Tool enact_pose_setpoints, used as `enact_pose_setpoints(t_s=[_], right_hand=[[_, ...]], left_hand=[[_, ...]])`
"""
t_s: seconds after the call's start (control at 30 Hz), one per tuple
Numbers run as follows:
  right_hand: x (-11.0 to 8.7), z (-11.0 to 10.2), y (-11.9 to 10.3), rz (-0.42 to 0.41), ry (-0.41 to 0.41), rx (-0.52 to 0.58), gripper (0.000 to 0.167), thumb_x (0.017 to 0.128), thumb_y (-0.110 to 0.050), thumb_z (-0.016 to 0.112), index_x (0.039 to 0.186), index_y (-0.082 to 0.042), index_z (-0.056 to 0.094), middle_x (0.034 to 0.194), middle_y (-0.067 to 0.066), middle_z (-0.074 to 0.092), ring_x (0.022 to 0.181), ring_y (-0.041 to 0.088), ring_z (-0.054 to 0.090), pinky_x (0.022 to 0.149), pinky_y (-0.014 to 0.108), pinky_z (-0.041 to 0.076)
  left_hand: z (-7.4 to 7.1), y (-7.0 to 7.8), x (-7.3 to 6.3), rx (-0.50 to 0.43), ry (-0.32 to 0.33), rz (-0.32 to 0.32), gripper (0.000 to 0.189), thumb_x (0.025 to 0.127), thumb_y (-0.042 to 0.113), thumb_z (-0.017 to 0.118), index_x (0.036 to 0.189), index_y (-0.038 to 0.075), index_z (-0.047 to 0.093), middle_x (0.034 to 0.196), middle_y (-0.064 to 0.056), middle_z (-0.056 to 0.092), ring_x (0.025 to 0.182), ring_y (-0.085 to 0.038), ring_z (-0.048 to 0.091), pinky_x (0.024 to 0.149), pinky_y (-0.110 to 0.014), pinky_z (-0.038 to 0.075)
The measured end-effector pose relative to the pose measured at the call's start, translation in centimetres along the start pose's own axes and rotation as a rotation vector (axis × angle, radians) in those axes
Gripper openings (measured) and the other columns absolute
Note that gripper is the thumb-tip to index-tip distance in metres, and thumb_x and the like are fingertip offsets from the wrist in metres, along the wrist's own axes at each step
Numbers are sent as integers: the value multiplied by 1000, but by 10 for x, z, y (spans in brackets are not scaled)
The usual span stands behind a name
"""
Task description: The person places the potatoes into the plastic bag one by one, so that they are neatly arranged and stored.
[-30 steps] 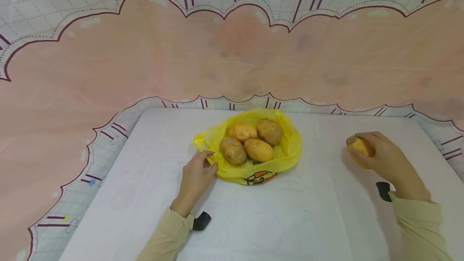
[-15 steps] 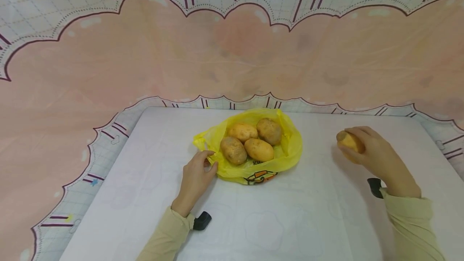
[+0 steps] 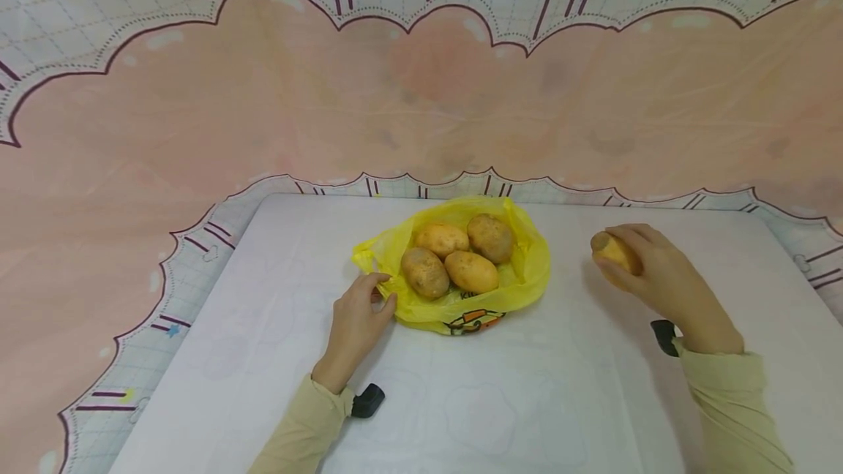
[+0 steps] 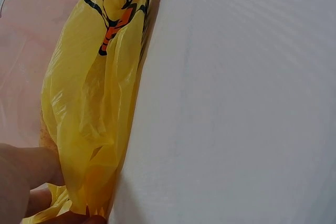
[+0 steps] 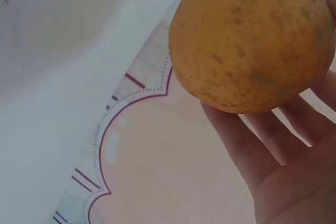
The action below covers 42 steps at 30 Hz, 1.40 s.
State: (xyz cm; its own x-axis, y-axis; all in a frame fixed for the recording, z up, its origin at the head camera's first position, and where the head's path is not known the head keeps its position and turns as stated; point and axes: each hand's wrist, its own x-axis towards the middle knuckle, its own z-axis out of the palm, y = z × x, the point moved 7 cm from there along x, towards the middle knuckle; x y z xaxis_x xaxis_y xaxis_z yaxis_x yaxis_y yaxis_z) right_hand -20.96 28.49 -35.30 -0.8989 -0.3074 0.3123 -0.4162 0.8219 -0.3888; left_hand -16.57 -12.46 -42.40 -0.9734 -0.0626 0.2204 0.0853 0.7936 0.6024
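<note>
A yellow plastic bag (image 3: 527, 276) lies spread wide on the table, with several potatoes (image 3: 471, 272) inside it. At its near left rim my left hand (image 3: 356, 317) pinches the plastic. The left wrist view shows those fingers (image 4: 39, 166) against the crumpled side of the bag (image 4: 89, 103), whose orange and black print faces the camera. To the right of the bag, apart from it, my right hand (image 3: 668, 287) grips another potato (image 3: 622, 254) above the table. Fingers cup that same potato (image 5: 252, 40) in the right wrist view.
A white cloth covers the table (image 3: 540, 401). Behind it rises a peach and white patterned backdrop (image 3: 421, 108), meeting the table's far edge just past the bag. Black wrist mounts (image 3: 367, 401) sit by both sleeves.
My right hand has moved left and slightly away from me, toward the bag, carrying its potato. The left hand and bag have stayed in place.
</note>
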Motion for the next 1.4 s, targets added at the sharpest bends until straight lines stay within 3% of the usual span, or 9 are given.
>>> enact_pose_setpoints(t_s=[0.53,1.13,1.4], right_hand=[[8,2,-21,1,22,31,52,87,-29,76,133,-8,59,131,16,56,104,33,54,81,51,49],[16,7,-59,-159,68,-6,55,82,-19,82,130,-2,61,130,17,58,111,35,57,86,53,54],[25,14,-74,-185,79,-17,53,83,-22,81,129,-3,62,130,17,58,116,36,56,91,54,53]], left_hand=[[0,1,1,-9,1,4,33,89,18,73,119,5,67,110,-11,68,89,-24,68,78,-43,56],[2,0,0,-6,-11,-8,34,90,19,72,120,5,66,109,-11,68,90,-24,66,79,-42,56],[1,-1,0,-1,5,9,33,89,18,72,119,5,66,109,-10,68,89,-24,67,79,-42,56]])
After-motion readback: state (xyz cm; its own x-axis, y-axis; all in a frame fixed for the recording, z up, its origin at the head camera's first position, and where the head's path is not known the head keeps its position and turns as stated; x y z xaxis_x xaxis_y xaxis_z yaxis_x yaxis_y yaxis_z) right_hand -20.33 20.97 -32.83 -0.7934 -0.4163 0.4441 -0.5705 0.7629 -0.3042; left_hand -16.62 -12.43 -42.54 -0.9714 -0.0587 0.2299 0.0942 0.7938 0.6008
